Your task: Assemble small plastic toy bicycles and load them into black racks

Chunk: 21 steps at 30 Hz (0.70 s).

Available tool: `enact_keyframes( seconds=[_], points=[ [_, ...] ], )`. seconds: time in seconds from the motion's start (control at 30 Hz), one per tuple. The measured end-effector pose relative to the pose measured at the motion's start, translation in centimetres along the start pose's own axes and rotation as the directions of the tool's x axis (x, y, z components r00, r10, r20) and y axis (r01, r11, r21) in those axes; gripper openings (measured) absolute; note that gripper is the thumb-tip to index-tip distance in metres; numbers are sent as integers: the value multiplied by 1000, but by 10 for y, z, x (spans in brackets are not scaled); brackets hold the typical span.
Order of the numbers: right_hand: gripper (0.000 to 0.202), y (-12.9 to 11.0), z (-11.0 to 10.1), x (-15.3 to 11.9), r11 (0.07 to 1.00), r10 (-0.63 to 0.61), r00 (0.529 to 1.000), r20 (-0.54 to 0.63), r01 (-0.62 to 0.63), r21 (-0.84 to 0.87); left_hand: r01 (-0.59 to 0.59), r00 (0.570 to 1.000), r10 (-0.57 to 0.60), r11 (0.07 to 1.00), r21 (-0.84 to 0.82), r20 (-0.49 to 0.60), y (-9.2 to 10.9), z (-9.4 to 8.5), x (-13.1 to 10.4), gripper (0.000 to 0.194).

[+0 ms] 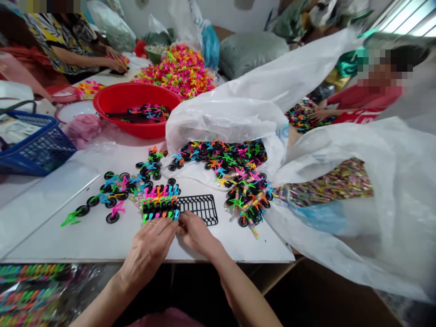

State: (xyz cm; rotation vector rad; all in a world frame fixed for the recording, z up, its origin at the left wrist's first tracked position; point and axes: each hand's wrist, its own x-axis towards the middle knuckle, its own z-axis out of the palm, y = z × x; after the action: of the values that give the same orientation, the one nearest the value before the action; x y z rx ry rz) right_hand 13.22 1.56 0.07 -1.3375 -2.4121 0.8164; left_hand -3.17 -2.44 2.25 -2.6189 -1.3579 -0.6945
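A black plastic rack (200, 209) lies flat on the white table, its left part filled with rows of colourful toy bicycle parts (160, 200). My left hand (151, 240) rests at the near edge of these rows, its fingers close together along the lowest row. Beside it, my right hand (194, 230) has its fingers bent at the rack's near edge; its fingertips are partly hidden. Loose small toy bicycles (117, 188) with black wheels lie left of the rack. Another pile of them (250, 195), mixed with thin patterned sticks, is to the right.
Behind the rack a white bag (228, 113) spills more toy bicycles. An open bag of patterned sticks (334, 184) is at right. A red basin (136, 88), a blue basket (37, 145) and a bright heap of pieces (180, 68) stand farther back. Two other people work there.
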Motion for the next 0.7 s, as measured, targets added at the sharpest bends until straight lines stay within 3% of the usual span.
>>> enact_keyframes(
  seconds=[0.07, 0.1, 0.17, 0.23, 0.3, 0.37, 0.43, 0.5, 0.6, 0.7],
  points=[
    [25, 20, -34, -14, 998, -45, 996, -73, 48, 36, -15, 1000, 15, 1000, -2, 14, -1, -2, -3, 28],
    [31, 33, -54, -22, 1000, -14, 988, -156, 13, -10, -14, 1000, 14, 1000, -5, 25, -1, -2, -4, 27],
    [36, 63, -96, -35, 960, 109, 936, -335, -186, -208, -13, 999, 14, 1000, -19, 44, -1, -4, -6, 27],
    [34, 89, -128, -41, 886, 137, 936, -325, -262, -382, -8, 999, 10, 999, -31, 48, 0, -6, -6, 26],
    [30, 101, -143, -39, 846, 121, 954, -276, -245, -474, 0, 998, 2, 999, -38, 59, 1, -8, -5, 25],
    [28, 97, -139, -28, 835, 54, 943, -328, -223, -503, 8, 997, -5, 999, -38, 82, 4, -10, -4, 24],
    [29, 82, -119, -13, 830, -50, 919, -391, -179, -528, 22, 993, -18, 999, -32, 116, 6, -11, -4, 23],
    [29, 65, -91, 1, 827, -145, 941, -305, -54, -559, 40, 990, -37, 999, -18, 138, 8, -12, -6, 22],
    [29, 52, -55, 12, 840, -203, 976, -72, 136, -525, 63, 980, -60, 998, -9, 189, 12, -14, -10, 21],
    [25, 53, -43, 13, 909, -138, 986, -91, 90, -406, 60, 980, -52, 998, -36, 191, 14, -20, -10, 21]
  ],
)
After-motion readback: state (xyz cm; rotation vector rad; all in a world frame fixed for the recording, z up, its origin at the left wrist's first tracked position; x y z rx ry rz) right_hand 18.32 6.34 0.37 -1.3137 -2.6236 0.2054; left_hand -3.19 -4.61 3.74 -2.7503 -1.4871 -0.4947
